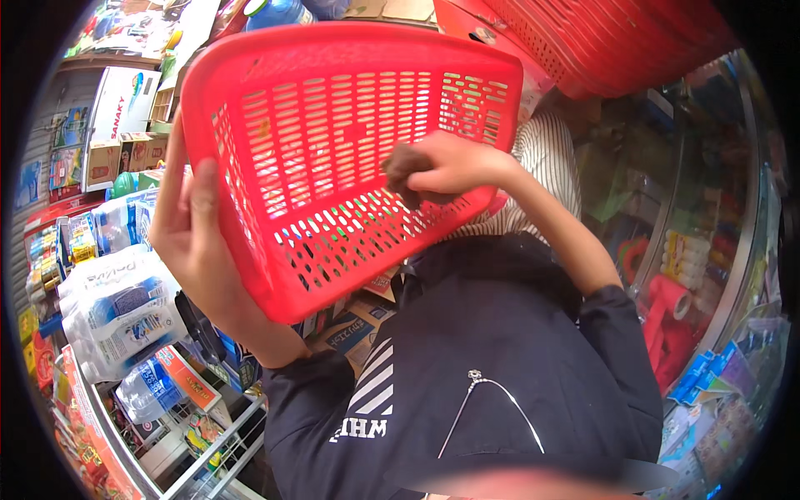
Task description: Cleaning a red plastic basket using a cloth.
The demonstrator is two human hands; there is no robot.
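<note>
A red plastic basket [350,39] with slotted walls is tilted in front of my chest, its open side facing me. My left hand [199,219] grips the basket by its left rim, the thumb on the near side. Inside the basket, my right hand [453,164] is closed around a bunched brown cloth [409,167]. The cloth is at the slotted wall towards the basket's right end; whether it presses on the plastic is hard to tell. No other thing is visible in the basket.
A stack of red baskets [600,37] stands at the upper right. Wrapped bottle packs [122,312] and a white wire rack [219,447] are at left. A glass display case [662,206] with goods runs along the right. Cardboard cartons [353,331] lie below the basket.
</note>
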